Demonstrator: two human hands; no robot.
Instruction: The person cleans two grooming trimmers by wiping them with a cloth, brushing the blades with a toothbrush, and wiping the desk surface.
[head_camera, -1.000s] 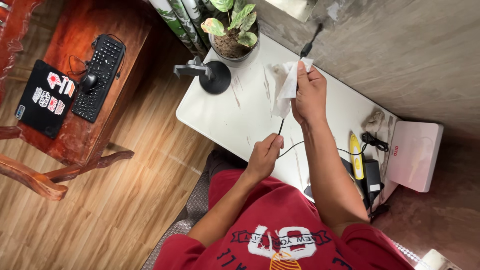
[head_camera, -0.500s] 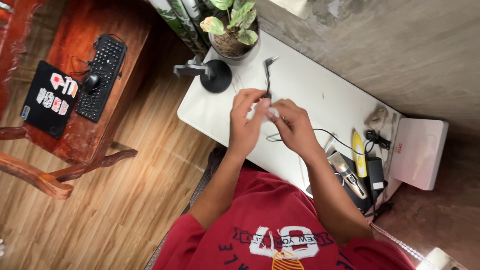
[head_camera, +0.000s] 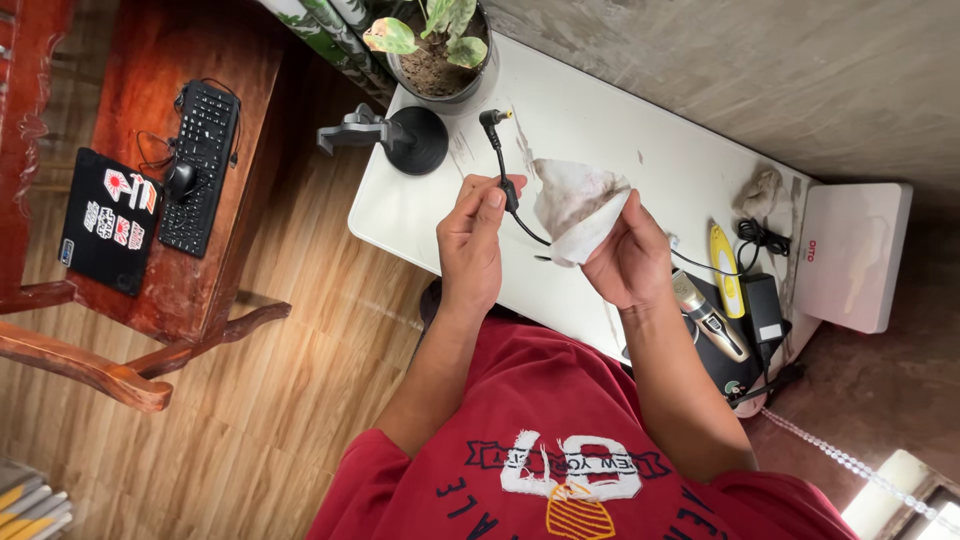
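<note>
My left hand (head_camera: 472, 243) pinches a thin black cable (head_camera: 503, 178) just below its angled plug, which points up toward the plant. My right hand (head_camera: 628, 262) holds a soiled white wipe (head_camera: 578, 208), spread open beside the cable. The cable runs from my left fingers down behind the wipe and on toward the black power adapter (head_camera: 766, 306) at the right of the white table (head_camera: 620, 130). Both hands hover above the table's middle, close together.
A potted plant (head_camera: 432, 45) and a black round-based stand (head_camera: 400, 138) sit at the table's left end. A hair clipper (head_camera: 708, 318), a yellow tool (head_camera: 727, 268), and a white box (head_camera: 850, 255) lie right. A keyboard (head_camera: 200, 165) and laptop (head_camera: 108, 222) rest on a wooden desk left.
My right hand came off the cable and opened the wipe out. My left hand moved up from the lower cable to grip it near the plug.
</note>
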